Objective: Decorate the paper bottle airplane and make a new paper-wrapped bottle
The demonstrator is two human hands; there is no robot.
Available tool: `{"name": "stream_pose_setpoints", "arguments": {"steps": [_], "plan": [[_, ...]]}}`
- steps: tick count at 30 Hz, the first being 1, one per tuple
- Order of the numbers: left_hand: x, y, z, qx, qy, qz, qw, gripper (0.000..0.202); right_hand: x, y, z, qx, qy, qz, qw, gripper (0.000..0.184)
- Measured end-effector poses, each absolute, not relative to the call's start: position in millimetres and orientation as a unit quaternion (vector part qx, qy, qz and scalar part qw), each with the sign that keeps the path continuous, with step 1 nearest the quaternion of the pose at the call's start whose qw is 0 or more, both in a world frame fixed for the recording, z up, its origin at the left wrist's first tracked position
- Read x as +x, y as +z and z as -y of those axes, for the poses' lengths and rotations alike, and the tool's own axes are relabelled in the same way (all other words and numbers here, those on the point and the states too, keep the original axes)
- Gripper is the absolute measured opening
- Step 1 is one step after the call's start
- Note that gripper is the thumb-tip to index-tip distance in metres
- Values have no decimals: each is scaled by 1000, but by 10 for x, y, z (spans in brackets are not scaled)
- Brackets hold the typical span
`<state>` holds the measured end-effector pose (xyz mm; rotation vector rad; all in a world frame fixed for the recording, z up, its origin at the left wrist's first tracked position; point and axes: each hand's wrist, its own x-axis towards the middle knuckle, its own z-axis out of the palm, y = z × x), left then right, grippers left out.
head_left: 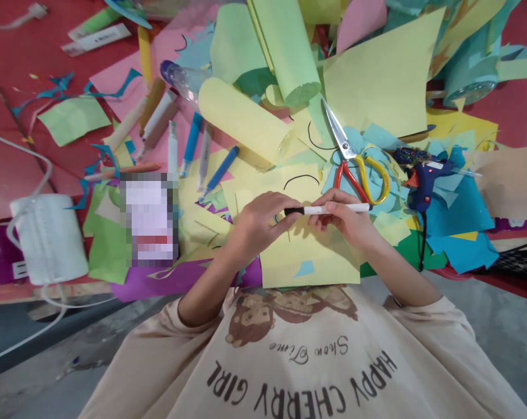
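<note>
Both my hands hold a white marker (pixel 342 208) level above a yellow paper sheet (pixel 307 256). My left hand (pixel 259 224) pinches the marker's black cap end (pixel 293 211). My right hand (pixel 346 221) has its fingers closed round the white barrel. Black curved lines (pixel 301 178) are drawn on the yellow paper just beyond my hands.
Red-and-yellow scissors (pixel 355 166) and a blue glue gun (pixel 420 180) lie to the right. Rolled yellow paper (pixel 241 119) and green paper (pixel 289 49), several markers (pixel 189 145) and paper scraps cover the red surface. A white spool (pixel 49 238) stands at left.
</note>
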<state>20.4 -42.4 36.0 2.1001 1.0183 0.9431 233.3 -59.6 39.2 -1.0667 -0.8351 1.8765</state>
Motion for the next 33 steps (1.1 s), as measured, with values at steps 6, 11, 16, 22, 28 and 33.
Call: {"name": "stream_pose_setpoints", "arguments": {"steps": [6,11,16,22,28,33], "plan": [[242,339,443,769,397,-346,362,9,2335,298,683,-363,766,331,415,25],[250,351,433,740,409,-335,415,16,2324,248,735,-351,765,346,416,24],[154,276,493,722,408,-328,452,13,2248,297,767,-370,765,359,384,29],[-301,228,543,604,484,-520,361,6,2356,298,874,-464,439,717,279,18],[-589,142,508,574,443,-685,72,11,2465,170,938,-400,178,876,200,13],[-430,226,542,630,402,-664,31,26,2438,163,900,-374,153,884,236,19]]}}
